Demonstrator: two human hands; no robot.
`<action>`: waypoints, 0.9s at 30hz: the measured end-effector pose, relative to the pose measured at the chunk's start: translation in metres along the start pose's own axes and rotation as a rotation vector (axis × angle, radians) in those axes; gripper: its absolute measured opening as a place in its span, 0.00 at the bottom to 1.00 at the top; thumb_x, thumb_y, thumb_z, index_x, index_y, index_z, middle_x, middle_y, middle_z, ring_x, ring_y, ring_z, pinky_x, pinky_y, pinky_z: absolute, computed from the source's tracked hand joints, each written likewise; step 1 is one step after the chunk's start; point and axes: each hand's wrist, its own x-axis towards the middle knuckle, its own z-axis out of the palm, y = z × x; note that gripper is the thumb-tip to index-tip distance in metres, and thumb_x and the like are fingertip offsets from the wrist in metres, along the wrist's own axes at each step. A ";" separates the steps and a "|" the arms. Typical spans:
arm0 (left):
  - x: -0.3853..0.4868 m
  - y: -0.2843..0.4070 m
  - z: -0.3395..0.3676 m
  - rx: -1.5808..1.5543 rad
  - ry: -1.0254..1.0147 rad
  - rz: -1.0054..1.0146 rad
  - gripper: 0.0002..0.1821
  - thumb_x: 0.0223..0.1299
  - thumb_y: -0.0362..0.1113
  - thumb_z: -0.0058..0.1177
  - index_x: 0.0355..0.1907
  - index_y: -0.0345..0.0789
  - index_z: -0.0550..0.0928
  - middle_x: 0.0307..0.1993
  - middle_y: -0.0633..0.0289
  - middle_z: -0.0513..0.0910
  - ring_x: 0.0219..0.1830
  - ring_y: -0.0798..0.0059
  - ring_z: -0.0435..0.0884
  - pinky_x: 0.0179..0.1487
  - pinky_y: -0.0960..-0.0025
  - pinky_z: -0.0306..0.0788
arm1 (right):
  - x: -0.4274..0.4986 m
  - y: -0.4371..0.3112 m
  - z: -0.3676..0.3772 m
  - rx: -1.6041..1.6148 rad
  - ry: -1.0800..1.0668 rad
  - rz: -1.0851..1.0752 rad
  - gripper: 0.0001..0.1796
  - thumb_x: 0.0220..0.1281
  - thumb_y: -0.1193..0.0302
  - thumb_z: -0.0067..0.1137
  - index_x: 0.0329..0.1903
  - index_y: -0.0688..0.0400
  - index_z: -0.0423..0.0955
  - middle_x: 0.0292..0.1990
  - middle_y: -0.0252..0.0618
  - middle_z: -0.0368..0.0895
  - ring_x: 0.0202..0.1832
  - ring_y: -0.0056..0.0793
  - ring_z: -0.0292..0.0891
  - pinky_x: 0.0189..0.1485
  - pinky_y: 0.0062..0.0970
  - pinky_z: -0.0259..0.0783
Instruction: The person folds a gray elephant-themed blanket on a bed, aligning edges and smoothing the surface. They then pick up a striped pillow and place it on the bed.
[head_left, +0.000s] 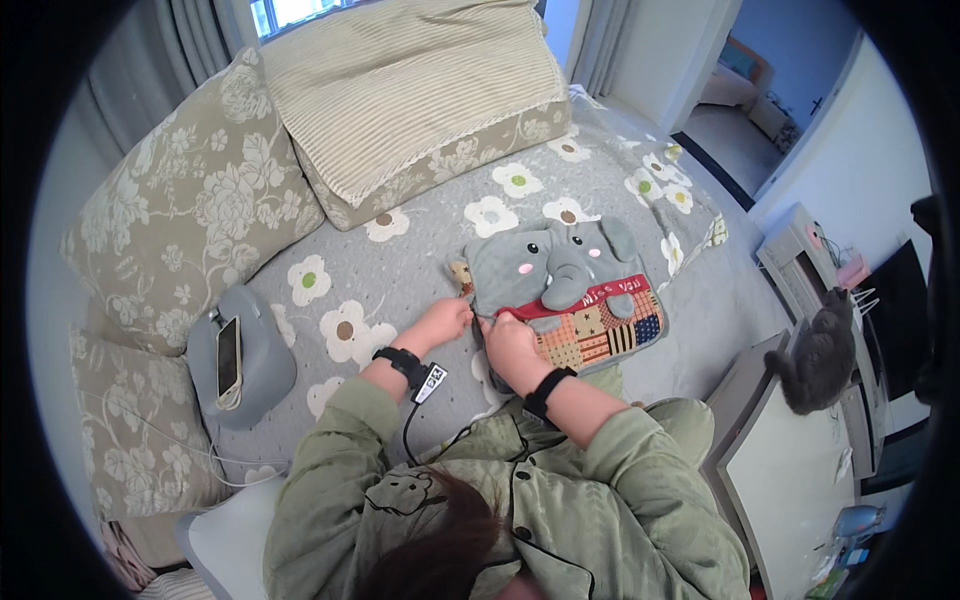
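Observation:
A flat grey plush elephant cushion (501, 259) lies on the flowered sofa cover, with a raised trunk, pink cheeks and a patchwork lower half. Its red scarf band (615, 291) bears writing. At the cushion's left edge, my left hand (448, 319) has its fingers closed on the side seam; the exact bit pinched is too small to make out. My right hand (514, 343) grips the same edge just beside it, thumb and forefinger together near the scarf's end. A small tan patterned piece (460, 276) sticks out at the cushion's upper left side.
Left of me, a phone (229, 364) rests on a grey cushion (262, 382), with a white cable nearby. Beige floral pillows (202, 202) line the back. On the right, a grey cat (821, 352) sits by a white table (795, 465). Black bands with a cable circle my wrists.

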 end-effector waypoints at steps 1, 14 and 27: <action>0.000 0.001 0.000 -0.054 0.010 -0.044 0.10 0.59 0.34 0.49 0.25 0.31 0.78 0.17 0.59 0.77 0.19 0.72 0.76 0.27 0.67 0.69 | -0.004 0.002 -0.001 -0.009 0.030 -0.018 0.19 0.66 0.64 0.42 0.59 0.42 0.69 0.38 0.43 0.73 0.32 0.36 0.79 0.17 0.36 0.73; -0.008 -0.002 0.010 0.229 0.219 0.174 0.08 0.58 0.35 0.52 0.29 0.32 0.81 0.19 0.57 0.78 0.22 0.72 0.78 0.28 0.66 0.70 | -0.016 0.005 -0.013 0.084 0.147 -0.072 0.11 0.61 0.64 0.48 0.40 0.48 0.80 0.44 0.36 0.69 0.46 0.33 0.67 0.37 0.33 0.72; -0.016 -0.006 -0.008 0.029 0.093 0.336 0.10 0.56 0.37 0.53 0.27 0.31 0.78 0.23 0.50 0.77 0.25 0.52 0.74 0.30 0.60 0.68 | 0.004 -0.023 -0.006 1.813 -0.343 0.334 0.32 0.71 0.52 0.34 0.30 0.72 0.72 0.23 0.50 0.78 0.17 0.39 0.78 0.18 0.31 0.76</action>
